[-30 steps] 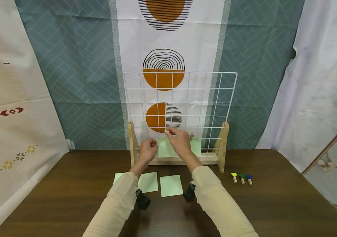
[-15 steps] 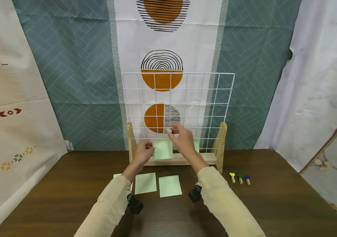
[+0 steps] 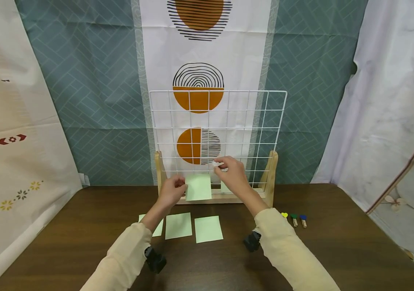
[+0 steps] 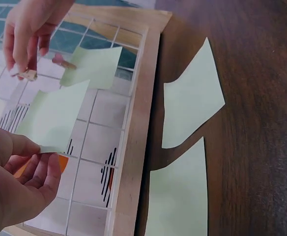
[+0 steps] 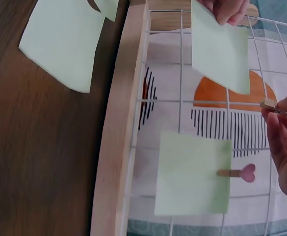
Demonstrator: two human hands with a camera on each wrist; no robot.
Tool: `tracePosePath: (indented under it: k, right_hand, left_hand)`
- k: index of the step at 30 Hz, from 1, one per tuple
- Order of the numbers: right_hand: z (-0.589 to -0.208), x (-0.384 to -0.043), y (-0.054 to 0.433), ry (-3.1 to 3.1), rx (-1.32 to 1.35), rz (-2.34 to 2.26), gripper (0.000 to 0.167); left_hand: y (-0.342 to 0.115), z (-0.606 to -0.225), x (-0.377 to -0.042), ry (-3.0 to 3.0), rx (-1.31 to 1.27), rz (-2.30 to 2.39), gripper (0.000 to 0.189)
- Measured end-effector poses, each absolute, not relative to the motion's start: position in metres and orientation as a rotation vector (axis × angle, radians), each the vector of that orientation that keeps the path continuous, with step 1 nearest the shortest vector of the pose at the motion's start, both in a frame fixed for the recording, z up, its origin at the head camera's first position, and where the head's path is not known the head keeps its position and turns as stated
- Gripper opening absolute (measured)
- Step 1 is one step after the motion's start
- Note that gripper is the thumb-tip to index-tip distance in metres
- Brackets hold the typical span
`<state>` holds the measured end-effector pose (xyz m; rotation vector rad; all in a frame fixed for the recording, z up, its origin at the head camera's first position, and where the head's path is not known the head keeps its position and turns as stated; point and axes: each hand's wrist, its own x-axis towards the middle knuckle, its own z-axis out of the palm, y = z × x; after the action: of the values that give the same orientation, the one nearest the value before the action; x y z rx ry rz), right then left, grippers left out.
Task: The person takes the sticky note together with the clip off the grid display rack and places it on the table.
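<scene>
My left hand (image 3: 172,192) pinches a pale green paper square (image 3: 198,187) by its left edge, in front of the lower part of a white wire grid (image 3: 281,121). In the right wrist view this square stands tilted away from the wires. My right hand (image 3: 233,174) holds a mini wooden clothespin (image 5: 268,103) between thumb and fingers, up and right of the square. A second green square (image 5: 190,177) hangs on the grid, held by a clothespin with a pink heart (image 5: 247,173); my right hand partly covers that square in the head view.
Several green squares, one of them (image 3: 209,229) to the right, lie on the dark wooden table (image 3: 207,270). To the right are clothespins with yellow (image 3: 284,215), green (image 3: 294,217) and blue (image 3: 303,217) hearts. Wooden feet (image 3: 271,178) support the grid.
My left hand has moved left and slightly down with the green square. My right hand has shifted right with the clothespin, opening a gap between it and the square.
</scene>
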<state>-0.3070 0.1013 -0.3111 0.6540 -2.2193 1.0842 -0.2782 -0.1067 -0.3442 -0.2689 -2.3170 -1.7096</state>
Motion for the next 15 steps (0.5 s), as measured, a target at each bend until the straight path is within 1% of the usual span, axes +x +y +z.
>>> tracePosePath:
  k: [5,12,15]
  right_hand:
    - [-0.308,-0.301,0.114,-2.277,0.632,1.118,0.023]
    - [-0.307,-0.297,0.132,-2.298,0.610,1.214,0.028]
    - [-0.309,-0.295,0.141,-2.296,0.613,1.208,0.027]
  left_hand:
    - [-0.105,-0.341,-0.273,-2.376,-0.207,-1.691,0.010]
    - [-0.104,-0.339,-0.266,-2.398,-0.199,-1.693,0.012]
    - [-0.105,-0.338,-0.264,-2.408,-0.187,-1.704,0.009]
